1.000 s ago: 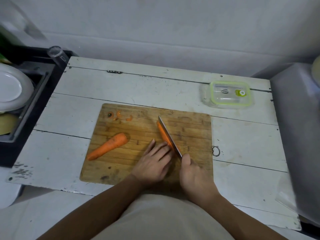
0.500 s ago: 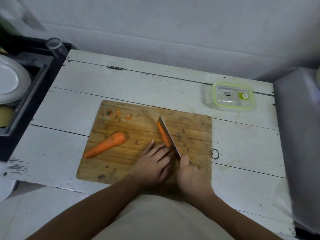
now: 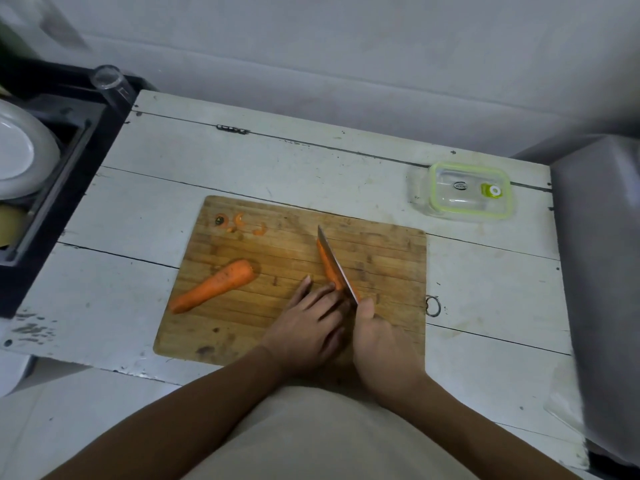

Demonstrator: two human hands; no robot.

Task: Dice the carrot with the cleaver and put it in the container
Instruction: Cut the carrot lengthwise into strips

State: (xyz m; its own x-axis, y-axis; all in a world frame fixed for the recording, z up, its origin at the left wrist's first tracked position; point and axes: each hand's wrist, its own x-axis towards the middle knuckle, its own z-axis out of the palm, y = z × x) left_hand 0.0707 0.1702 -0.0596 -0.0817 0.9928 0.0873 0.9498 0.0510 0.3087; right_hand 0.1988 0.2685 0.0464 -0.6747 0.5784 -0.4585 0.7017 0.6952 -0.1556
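Note:
On the wooden cutting board (image 3: 381, 258) a carrot piece (image 3: 328, 266) lies lengthwise under the cleaver (image 3: 337, 266), whose blade runs along its right side. My right hand (image 3: 379, 339) grips the cleaver's handle at the near end of the blade. My left hand (image 3: 308, 323) rests flat on the board with straight fingers touching the carrot piece's near end. A second, larger carrot piece (image 3: 216, 285) lies apart on the board's left half. The clear container (image 3: 467, 192), with a green-rimmed lid on it, stands on the table at the far right.
Small carrot scraps (image 3: 239, 223) lie at the board's far left corner. The white plank table (image 3: 277, 168) ends at a dark sink area with a white plate (image 3: 17, 154) and a glass (image 3: 112, 84) on the left. A grey surface (image 3: 599, 271) borders the right.
The hands, cleaver and carrot pieces keep their places on the board. Only the camera view has shifted slightly.

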